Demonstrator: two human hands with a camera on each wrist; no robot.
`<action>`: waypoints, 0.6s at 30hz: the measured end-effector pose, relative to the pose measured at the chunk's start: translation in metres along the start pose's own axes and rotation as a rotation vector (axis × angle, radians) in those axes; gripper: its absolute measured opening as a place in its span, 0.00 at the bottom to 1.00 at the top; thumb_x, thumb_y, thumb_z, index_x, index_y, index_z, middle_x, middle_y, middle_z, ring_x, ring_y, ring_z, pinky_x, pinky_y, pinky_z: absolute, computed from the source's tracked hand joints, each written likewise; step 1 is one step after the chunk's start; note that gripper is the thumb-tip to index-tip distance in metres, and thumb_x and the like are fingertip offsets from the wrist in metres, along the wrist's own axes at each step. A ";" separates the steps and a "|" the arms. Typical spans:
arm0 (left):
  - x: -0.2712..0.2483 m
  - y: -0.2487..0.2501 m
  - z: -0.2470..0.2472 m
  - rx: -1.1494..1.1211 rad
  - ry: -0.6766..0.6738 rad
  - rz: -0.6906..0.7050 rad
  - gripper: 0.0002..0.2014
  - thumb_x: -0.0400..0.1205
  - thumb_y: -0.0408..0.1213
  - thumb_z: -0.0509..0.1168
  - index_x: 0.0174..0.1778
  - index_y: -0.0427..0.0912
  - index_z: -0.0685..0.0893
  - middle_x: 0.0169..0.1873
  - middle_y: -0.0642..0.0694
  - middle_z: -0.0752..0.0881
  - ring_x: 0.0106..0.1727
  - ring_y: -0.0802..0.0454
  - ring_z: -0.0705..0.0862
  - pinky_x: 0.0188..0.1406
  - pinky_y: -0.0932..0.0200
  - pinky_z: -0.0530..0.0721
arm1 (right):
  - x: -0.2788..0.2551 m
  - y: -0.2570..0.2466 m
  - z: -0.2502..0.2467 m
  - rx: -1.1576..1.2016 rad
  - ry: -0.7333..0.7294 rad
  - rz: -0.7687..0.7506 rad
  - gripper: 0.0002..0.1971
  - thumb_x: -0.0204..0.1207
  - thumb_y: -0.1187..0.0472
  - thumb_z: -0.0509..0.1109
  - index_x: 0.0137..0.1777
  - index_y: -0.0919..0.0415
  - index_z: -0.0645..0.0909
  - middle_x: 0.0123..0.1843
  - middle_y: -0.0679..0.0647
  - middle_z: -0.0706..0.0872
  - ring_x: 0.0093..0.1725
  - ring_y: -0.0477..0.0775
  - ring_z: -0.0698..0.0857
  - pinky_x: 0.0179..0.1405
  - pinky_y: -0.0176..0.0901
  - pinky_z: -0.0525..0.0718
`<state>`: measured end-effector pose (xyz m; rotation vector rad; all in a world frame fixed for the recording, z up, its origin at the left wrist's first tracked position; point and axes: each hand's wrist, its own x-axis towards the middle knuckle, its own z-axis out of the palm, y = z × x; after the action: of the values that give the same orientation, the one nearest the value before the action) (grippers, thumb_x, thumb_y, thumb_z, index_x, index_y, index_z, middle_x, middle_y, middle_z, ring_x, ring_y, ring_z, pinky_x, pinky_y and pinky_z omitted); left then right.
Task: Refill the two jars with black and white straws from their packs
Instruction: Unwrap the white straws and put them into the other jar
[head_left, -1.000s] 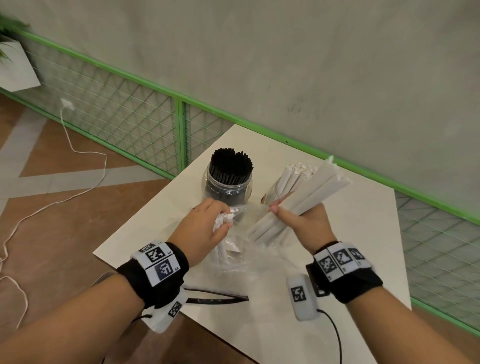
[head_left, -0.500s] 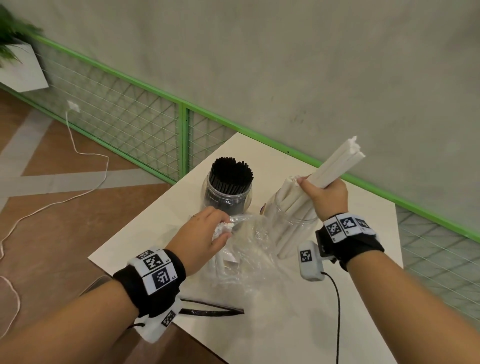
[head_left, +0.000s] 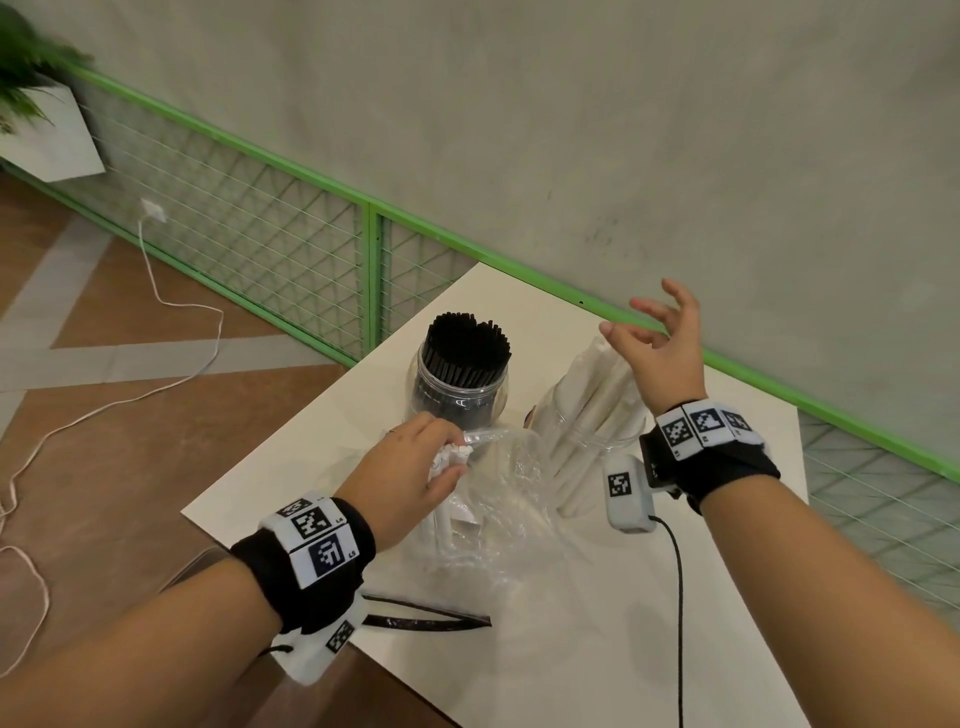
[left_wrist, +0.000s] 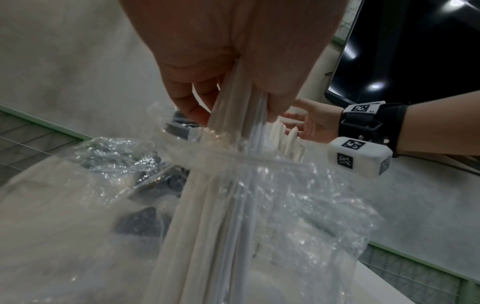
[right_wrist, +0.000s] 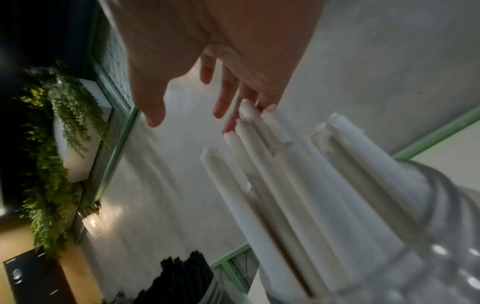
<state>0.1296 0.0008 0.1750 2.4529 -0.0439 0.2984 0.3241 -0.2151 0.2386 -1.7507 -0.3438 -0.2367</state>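
Observation:
Two clear jars stand at the back of the white table (head_left: 597, 649). The left jar (head_left: 457, 395) is packed with black straws (head_left: 465, 343). The right jar (head_left: 592, 436) holds paper-wrapped white straws (head_left: 597, 395) (right_wrist: 298, 185). My right hand (head_left: 657, 338) (right_wrist: 200, 102) hovers just above their tips, fingers spread, holding nothing. My left hand (head_left: 415, 467) (left_wrist: 233, 98) grips the top ends of a bundle of white straws (left_wrist: 221, 205) that stands in a clear plastic pack (head_left: 498, 499) (left_wrist: 298, 205) in front of the jars.
A black empty pack strip (head_left: 426, 621) lies near the table's front edge. A green wire fence (head_left: 311, 244) and a grey wall run behind the table. A white cable (head_left: 156, 291) trails over the wooden floor at the left. A planter (head_left: 47, 130) hangs far left.
My right hand lifted a bundle of white straws out of the pack, carried it over to the right jar and let go. It now hovers open above the jar. The left hand stayed put.

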 end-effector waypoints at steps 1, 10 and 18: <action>0.000 0.000 0.000 0.002 0.001 -0.002 0.11 0.81 0.44 0.64 0.58 0.47 0.78 0.53 0.53 0.77 0.52 0.56 0.76 0.52 0.62 0.72 | 0.004 -0.001 -0.001 -0.001 -0.009 -0.003 0.33 0.70 0.60 0.80 0.70 0.45 0.67 0.60 0.47 0.82 0.51 0.48 0.86 0.51 0.35 0.84; -0.002 -0.001 0.001 0.003 0.006 -0.009 0.11 0.81 0.44 0.65 0.58 0.48 0.77 0.53 0.56 0.76 0.52 0.55 0.77 0.51 0.64 0.72 | -0.034 0.038 0.012 -0.633 -0.314 -0.212 0.19 0.76 0.62 0.72 0.67 0.62 0.75 0.64 0.56 0.80 0.65 0.54 0.76 0.69 0.46 0.71; -0.005 -0.002 0.000 0.002 0.011 -0.008 0.11 0.81 0.44 0.64 0.58 0.48 0.77 0.51 0.58 0.73 0.50 0.57 0.75 0.49 0.65 0.69 | -0.035 0.047 0.009 -0.903 -0.225 -0.416 0.15 0.72 0.69 0.74 0.59 0.67 0.80 0.57 0.65 0.80 0.56 0.67 0.74 0.55 0.62 0.77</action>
<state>0.1251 0.0021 0.1728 2.4532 -0.0291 0.3092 0.3081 -0.2185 0.1813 -2.5900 -0.8629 -0.5554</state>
